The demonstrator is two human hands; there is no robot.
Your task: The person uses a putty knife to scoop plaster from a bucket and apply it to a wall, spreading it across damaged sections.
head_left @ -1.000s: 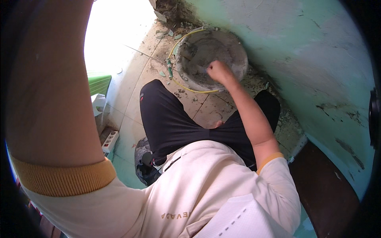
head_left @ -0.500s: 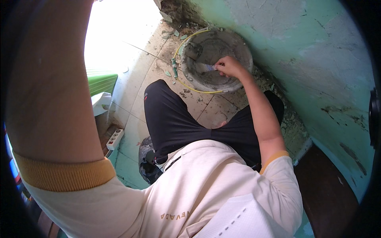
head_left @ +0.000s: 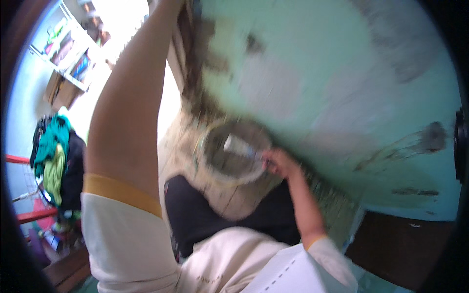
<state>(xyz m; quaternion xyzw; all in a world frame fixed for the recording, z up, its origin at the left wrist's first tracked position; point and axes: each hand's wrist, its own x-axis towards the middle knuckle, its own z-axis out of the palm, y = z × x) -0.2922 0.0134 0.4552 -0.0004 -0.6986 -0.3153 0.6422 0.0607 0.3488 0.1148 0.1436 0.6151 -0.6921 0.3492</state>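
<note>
My right hand grips a tool like a putty knife, with a pale, blurred blade. The blade is over a round, mortar-coated bucket with a thin yellow handle, on the floor in front of my knees; whether it touches the grey material inside is unclear. My left forearm stretches up past the frame's top edge, so that hand is out of sight.
A patched, stained green wall rises along the right, with a dark brown panel low down. At left are piled clothes, red bars and a shelf. Debris lies along the wall's base.
The view has swung: the bucket sits lower and more wall and room show. The tool, hidden a second ago, now shows clearly over the bucket. My left arm stays raised.
</note>
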